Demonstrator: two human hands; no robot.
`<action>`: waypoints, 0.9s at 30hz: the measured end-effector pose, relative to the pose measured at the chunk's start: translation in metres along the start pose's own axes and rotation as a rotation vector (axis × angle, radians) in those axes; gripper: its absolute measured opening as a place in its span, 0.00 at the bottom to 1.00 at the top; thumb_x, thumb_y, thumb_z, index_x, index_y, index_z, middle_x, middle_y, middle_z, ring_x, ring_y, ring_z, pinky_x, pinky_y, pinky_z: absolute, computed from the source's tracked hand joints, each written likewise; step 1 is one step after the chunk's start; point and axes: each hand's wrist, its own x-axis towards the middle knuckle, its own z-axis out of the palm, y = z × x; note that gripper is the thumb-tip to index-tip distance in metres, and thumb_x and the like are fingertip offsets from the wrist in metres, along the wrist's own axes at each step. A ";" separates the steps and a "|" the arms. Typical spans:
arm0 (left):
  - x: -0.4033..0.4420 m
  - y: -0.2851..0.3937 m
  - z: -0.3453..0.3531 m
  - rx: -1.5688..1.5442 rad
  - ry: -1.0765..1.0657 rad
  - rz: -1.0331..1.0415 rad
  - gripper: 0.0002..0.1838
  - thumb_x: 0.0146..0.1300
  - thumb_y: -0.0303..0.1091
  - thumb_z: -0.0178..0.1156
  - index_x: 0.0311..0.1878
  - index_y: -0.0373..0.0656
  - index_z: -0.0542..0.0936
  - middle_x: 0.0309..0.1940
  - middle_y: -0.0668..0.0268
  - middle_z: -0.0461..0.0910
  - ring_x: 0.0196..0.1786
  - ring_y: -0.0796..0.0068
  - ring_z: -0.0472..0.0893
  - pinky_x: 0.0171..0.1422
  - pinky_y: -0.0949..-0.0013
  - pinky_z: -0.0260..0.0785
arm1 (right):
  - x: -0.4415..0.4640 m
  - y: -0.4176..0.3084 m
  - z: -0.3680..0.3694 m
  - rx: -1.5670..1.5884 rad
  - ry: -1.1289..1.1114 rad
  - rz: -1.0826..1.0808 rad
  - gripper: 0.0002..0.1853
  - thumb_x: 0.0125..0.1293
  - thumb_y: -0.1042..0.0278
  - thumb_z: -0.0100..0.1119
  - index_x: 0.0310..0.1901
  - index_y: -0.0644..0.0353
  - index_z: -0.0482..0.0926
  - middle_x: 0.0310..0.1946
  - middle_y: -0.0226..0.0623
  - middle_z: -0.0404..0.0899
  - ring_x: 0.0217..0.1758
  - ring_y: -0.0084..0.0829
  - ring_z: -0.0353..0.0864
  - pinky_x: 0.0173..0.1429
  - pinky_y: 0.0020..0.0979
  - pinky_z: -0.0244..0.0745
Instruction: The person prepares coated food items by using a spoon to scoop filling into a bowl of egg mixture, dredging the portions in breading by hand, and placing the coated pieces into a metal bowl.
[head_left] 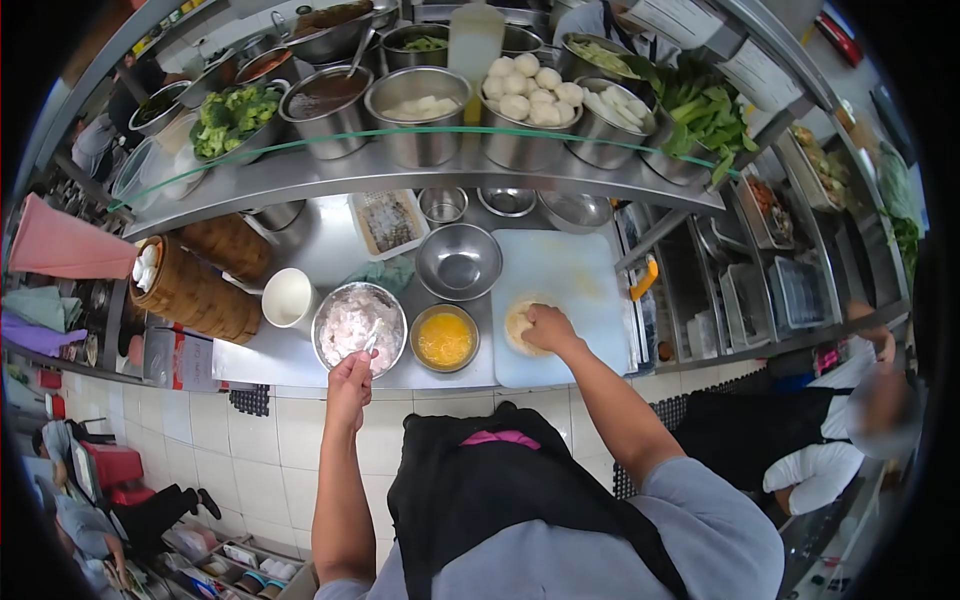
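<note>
My left hand (pixel 350 387) is closed on a thin, shiny utensil (pixel 374 338) that looks like a spoon, its end over a steel bowl (pixel 404 345) of pale pink-white filling (pixel 350 315). Right of that bowl stands a smaller bowl (pixel 474 362) of beaten egg (pixel 444 340). Fingers bunched downward, my right hand (pixel 553 330) touches a pale round item (pixel 519 325), possibly a stack of wrappers, on the white cutting board (pixel 550 270). The fingertips are hidden, so whatever they pinch does not show. Behind the egg is a steel mixing bowl (pixel 459 262) with nothing visible in it.
Left are a white tub (pixel 290 298) and bamboo steamers (pixel 205 298). A white tray (pixel 388 222) and small bowls line the back. Overhead, a steel shelf (pixel 420 180) carries several pots, broccoli (pixel 235 120) and white balls (pixel 528 90). A person in a black apron (pixel 750 435) is at right.
</note>
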 end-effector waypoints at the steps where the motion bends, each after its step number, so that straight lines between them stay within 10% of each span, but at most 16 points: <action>1: -0.001 0.000 -0.001 0.002 -0.001 0.001 0.20 0.73 0.46 0.59 0.54 0.37 0.80 0.21 0.78 0.65 0.17 0.91 0.56 0.19 0.81 0.44 | 0.001 0.001 0.001 0.035 0.047 -0.002 0.19 0.49 0.59 0.65 0.43 0.58 0.84 0.45 0.47 0.84 0.50 0.48 0.83 0.56 0.44 0.79; 27: 0.002 -0.003 -0.005 -0.032 -0.012 0.003 0.21 0.75 0.46 0.58 0.55 0.35 0.79 0.20 0.78 0.65 0.17 0.91 0.56 0.19 0.82 0.44 | -0.018 0.000 -0.027 0.149 0.214 -0.190 0.15 0.59 0.72 0.61 0.48 0.64 0.74 0.46 0.50 0.80 0.52 0.53 0.80 0.58 0.46 0.75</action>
